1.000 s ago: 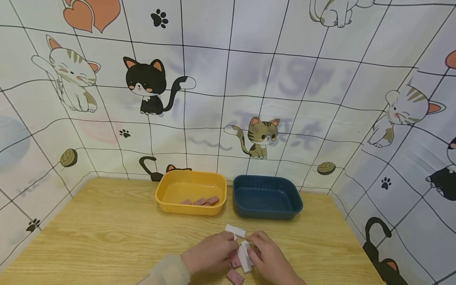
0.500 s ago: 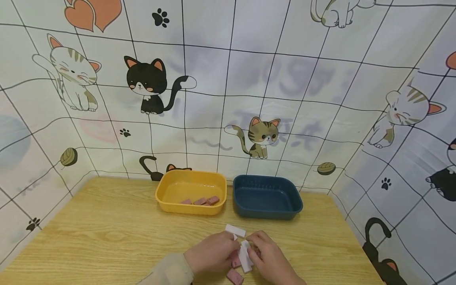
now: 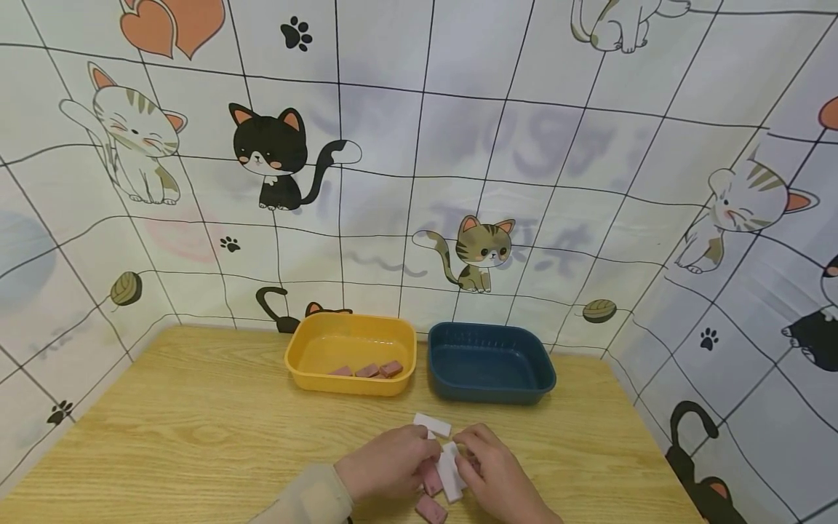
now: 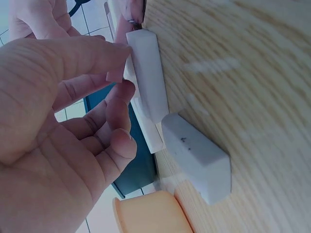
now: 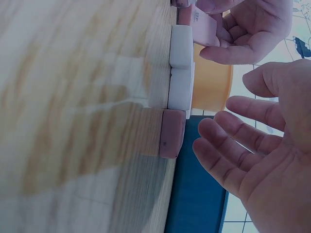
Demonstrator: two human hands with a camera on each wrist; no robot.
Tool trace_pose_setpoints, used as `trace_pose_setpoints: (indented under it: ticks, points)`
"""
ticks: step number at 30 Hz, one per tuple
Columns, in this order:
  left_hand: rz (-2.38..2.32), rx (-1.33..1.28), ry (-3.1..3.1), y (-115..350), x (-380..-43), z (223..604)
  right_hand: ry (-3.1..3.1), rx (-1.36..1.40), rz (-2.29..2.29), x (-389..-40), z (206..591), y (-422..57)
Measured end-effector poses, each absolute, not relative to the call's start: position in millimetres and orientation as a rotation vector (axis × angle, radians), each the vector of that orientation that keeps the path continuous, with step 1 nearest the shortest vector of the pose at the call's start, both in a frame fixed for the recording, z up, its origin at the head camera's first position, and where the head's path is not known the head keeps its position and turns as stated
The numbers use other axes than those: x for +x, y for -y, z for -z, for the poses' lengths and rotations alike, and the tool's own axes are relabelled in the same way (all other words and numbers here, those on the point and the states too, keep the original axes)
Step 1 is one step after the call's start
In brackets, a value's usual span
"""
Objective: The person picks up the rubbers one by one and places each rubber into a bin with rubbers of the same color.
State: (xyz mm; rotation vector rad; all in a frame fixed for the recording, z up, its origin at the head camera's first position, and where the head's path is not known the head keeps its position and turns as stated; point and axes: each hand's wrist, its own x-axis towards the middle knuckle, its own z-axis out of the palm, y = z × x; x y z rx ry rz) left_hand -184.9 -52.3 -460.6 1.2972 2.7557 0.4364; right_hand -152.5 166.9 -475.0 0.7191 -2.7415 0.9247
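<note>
The left hand (image 3: 389, 464) angles in, thumb and forefinger pinching a pink block (image 5: 204, 27); opposite, the right hand (image 3: 500, 477) hovers, fingers loosely parted, just beside white blocks (image 3: 449, 474).

you have white oblong blocks (image 3: 433, 424), pink oblong blocks (image 3: 432, 509), a yellow plastic tray (image 3: 350, 384), a navy plastic tray (image 3: 492, 394) and a white, black-gridded, cat-printed backdrop (image 3: 380, 51).

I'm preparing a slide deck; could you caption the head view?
Left hand and right hand among pink blocks and white blocks on a wooden table, a yellow tray and blue tray behind.
</note>
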Motion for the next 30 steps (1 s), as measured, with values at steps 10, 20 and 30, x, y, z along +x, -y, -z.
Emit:
trace_pose_setpoints:
  ticks: [10,20,30]
  points:
    - [-0.462,1.327,-2.781,58,-183,458,2.734,0.741,-0.938,-152,473,-165]
    - [-0.555,1.281,-2.762,66,-185,452,2.777,0.750,-0.940,-153,470,-164]
    - [-0.606,1.231,-2.821,75,-187,452,2.755,0.774,-0.957,-154,468,-161]
